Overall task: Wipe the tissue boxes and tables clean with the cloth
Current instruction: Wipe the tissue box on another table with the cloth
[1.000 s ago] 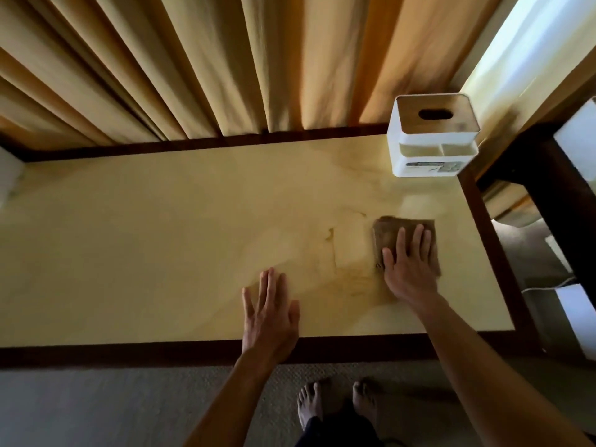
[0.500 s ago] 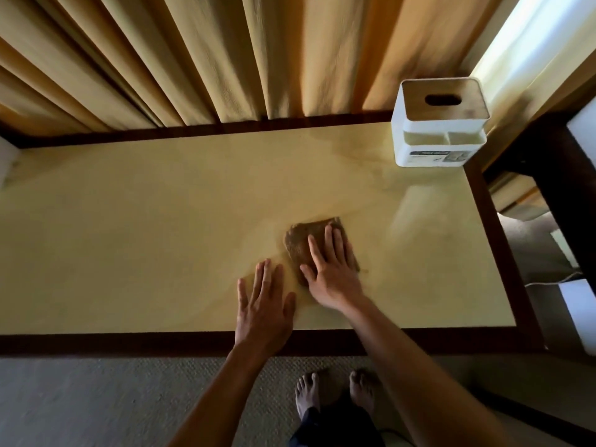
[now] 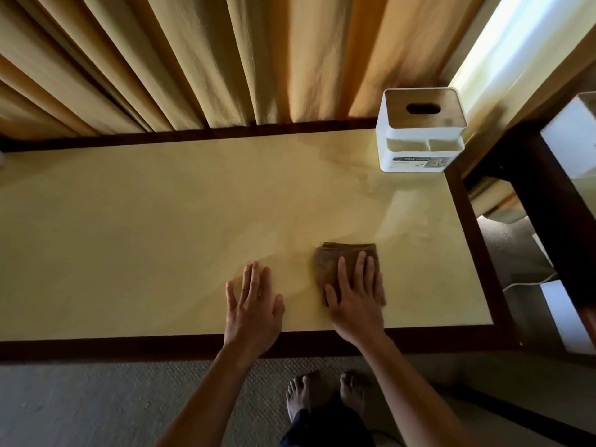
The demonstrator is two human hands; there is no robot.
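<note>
Bare feet (image 3: 325,396) on grey carpet (image 3: 96,408) at the near edge of the view, partly hidden by dark clothing. Two bare forearms reaching up from the bottom of the frame across the dark wooden border of the table (image 3: 129,348).

Left hand (image 3: 253,306) laid flat on the pale yellow tabletop just inside the near border, palm down, fingers extended and slightly spread, grasping nothing. Right hand (image 3: 354,296) just beside it, to the right, also palm down, fingers straight and close together, pressed on top of a folded brown cloth (image 3: 335,258); fingers flat rather than curled around the fabric. Cloth lying flat on the tabletop, right of centre and near the front edge, its far half visible beyond the fingertips, its near part covered by the palm.

Faint darker streaks and a glossy patch on the surface between cloth and far right corner.

White tissue box (image 3: 421,137) with wooden lid and oval slot standing upright at the far right corner of the table, well apart from the cloth; two shallow open compartments along its front and a small label below them, lettering too small to read.

Pleated tan curtains (image 3: 209,59) behind the far edge; bright window light at upper right. Second dark piece of furniture (image 3: 548,195) beside the table on the right.
</note>
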